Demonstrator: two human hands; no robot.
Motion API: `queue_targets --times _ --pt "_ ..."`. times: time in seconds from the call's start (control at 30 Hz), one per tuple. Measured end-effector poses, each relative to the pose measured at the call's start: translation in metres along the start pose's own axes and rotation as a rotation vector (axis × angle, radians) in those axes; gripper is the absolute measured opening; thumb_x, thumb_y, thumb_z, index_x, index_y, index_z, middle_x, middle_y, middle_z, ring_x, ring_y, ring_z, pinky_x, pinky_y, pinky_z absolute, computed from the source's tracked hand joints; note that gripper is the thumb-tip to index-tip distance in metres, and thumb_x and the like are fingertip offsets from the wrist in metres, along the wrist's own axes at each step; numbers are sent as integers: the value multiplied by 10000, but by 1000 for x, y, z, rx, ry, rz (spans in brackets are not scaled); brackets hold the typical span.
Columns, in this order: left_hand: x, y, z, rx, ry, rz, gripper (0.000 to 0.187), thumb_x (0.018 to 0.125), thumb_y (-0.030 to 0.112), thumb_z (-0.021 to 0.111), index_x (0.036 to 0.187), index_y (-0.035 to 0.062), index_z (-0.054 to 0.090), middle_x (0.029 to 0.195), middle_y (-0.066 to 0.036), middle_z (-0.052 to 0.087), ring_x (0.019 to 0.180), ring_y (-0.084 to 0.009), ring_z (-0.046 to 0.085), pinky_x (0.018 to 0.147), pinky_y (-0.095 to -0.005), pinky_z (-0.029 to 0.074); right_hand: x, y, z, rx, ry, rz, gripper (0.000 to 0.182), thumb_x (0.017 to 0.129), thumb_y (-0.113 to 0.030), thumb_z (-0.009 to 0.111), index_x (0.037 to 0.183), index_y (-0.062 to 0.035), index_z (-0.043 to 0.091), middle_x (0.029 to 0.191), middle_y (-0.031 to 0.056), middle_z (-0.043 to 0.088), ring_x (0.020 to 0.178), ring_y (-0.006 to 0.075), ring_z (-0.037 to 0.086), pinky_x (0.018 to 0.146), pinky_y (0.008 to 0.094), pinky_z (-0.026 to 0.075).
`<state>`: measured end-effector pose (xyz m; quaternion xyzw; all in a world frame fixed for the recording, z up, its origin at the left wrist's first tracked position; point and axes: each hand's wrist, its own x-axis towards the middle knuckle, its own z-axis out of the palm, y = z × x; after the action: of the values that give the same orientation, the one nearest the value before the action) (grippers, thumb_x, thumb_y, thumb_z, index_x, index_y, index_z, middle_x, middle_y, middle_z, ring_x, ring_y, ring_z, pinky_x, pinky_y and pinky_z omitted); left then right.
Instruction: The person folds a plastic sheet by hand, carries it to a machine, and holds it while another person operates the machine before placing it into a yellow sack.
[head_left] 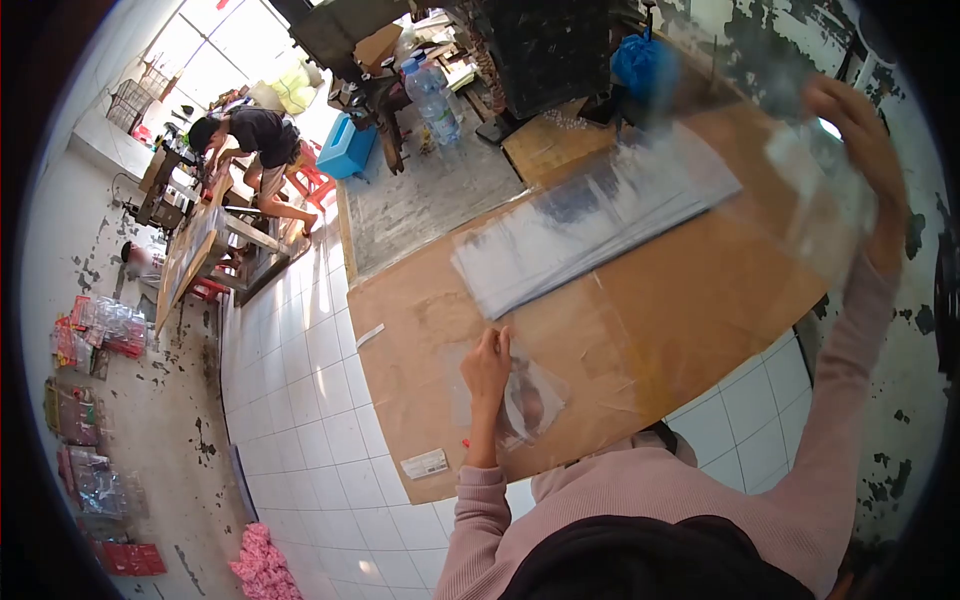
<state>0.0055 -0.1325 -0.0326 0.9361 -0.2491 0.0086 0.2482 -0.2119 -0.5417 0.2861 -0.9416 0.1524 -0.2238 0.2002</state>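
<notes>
A stack of long clear plastic sheets (600, 225) lies slantwise across the brown work board (400, 380). My left hand (487, 365) is closed in a pinch at the stack's near left corner; what is between its fingers, if anything, is hidden. Beside that wrist lies a small piece of clear plastic (528, 402). My right hand (850, 120) is raised at the far right, its fingers curled and smeared by motion. From it trails a blurred clear plastic sheet (815, 190), over the right end of the board.
Behind the stack are a black machine (545, 50), a water bottle (430, 100), a blue bag (645, 65) and a blue bin (347, 147). A person (260, 140) bends over another table at the left. Packaged goods (100, 330) hang on the wall.
</notes>
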Motion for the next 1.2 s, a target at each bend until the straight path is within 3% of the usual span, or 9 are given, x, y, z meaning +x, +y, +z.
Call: queue_targets --times 0.2,0.3,0.4,0.5,0.63,0.7,0.77,0.97,1.2 --pt "18 -22 -9 94 372 230 331 879 336 447 1028 62 557 933 -207 551 827 -304 564 671 -361 459 147 -13 216 377 -338 -680 191 816 -122 540 943 -2 614 855 111 632 830 191 586 751 278 441" --pt "52 -43 -7 -735 128 -249 480 893 435 390 1044 4 540 868 -142 533 737 -214 536 681 -321 448 153 -27 360 402 -471 -425 300 800 -341 544 877 -68 642 860 113 632 852 250 596 701 395 459" --pt "98 -59 2 -802 -36 -419 587 896 498 318 1000 -30 551 836 -99 544 740 -182 528 661 -303 433 123 -42 410 106 -334 -391 435 754 -467 565 928 -70 609 1034 175 570 919 348 558 729 441 450" --pt "125 -50 -1 -383 -135 -412 472 878 403 433 913 -45 576 710 -112 568 730 -173 535 610 -309 420 115 8 389 394 0 -632 450 740 -476 581 951 -79 593 1072 195 532 997 376 502 819 450 409" --pt "128 -57 4 -212 -124 -239 299 814 237 535 892 -49 564 683 -130 565 697 -181 533 629 -314 422 121 188 315 -158 183 -239 206 760 -266 580 872 -119 670 932 183 582 906 335 523 805 417 387" --pt "120 -68 20 -94 -42 -122 287 793 200 544 933 -51 553 723 -130 572 709 -183 535 646 -324 427 112 270 283 -86 -67 341 361 813 -361 516 935 -38 622 890 236 589 827 368 558 743 424 423" --pt "112 -70 45 66 118 9 308 770 169 553 983 -54 539 774 -123 584 728 -184 540 668 -342 434 94 296 277 -506 -82 481 580 821 -464 485 1013 79 551 908 280 576 839 383 567 708 416 448" --pt "131 -27 10 -978 -110 -729 325 776 170 552 1027 -33 526 910 -74 562 812 -172 530 720 -311 437 96 269 231 471 -338 698 616 772 -357 608 1218 21 412 1057 196 560 967 293 544 835 344 415" --pt "148 -8 7 -945 -361 -665 436 772 216 618 1101 -42 494 1067 -109 557 963 -203 526 822 -313 427 78 289 237 925 -291 588 674 699 -155 694 1267 -23 356 1178 123 487 1062 227 476 889 325 384"
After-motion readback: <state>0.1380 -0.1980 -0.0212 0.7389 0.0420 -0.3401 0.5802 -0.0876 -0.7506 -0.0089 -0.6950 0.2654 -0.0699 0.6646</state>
